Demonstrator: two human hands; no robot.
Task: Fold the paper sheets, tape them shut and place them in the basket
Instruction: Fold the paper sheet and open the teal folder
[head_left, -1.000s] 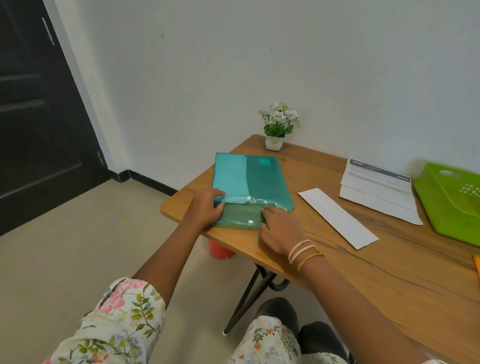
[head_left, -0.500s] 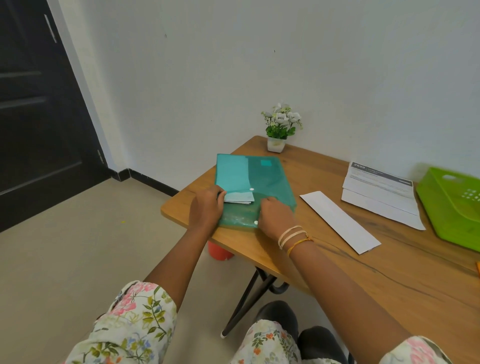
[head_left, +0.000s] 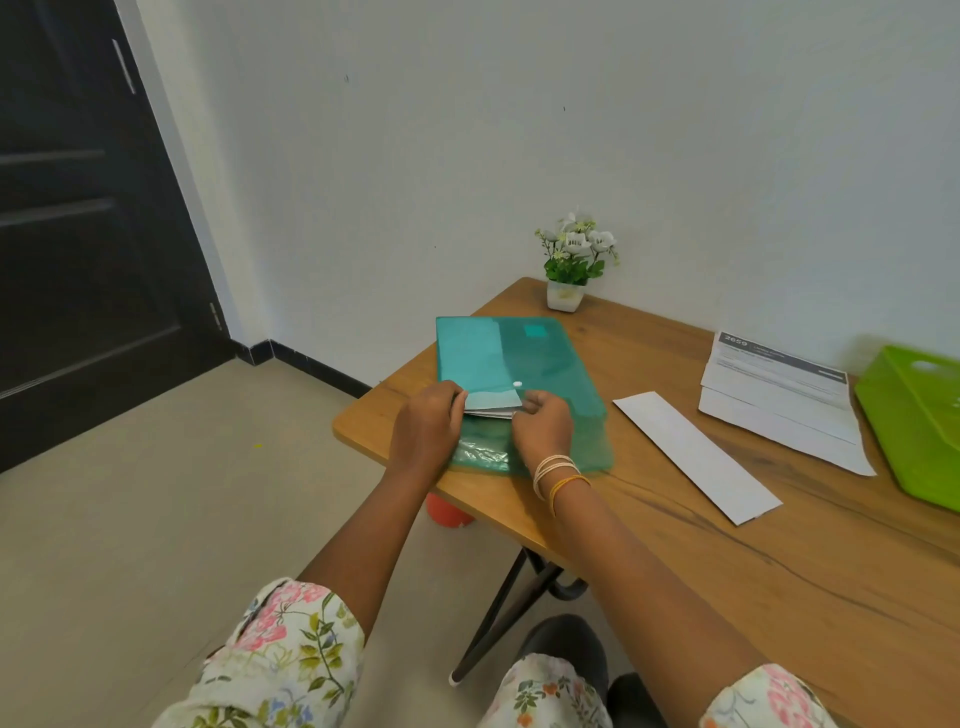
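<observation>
A plain white wall (head_left: 519, 130) runs behind a wooden table (head_left: 779, 571) with a warm brown grain and dark metal legs (head_left: 498, 618), and a black skirting (head_left: 311, 364) lines the wall's foot down to the beige floor (head_left: 182, 493). At the left stands a dark panelled door (head_left: 78, 208) with a slim metal handle (head_left: 123, 66) near its top and a hinge low on its edge. On the table's far corner, close to the wall, a small white pot of white flowers (head_left: 571, 260) stands upright, and soft even light falls over the whole room.
</observation>
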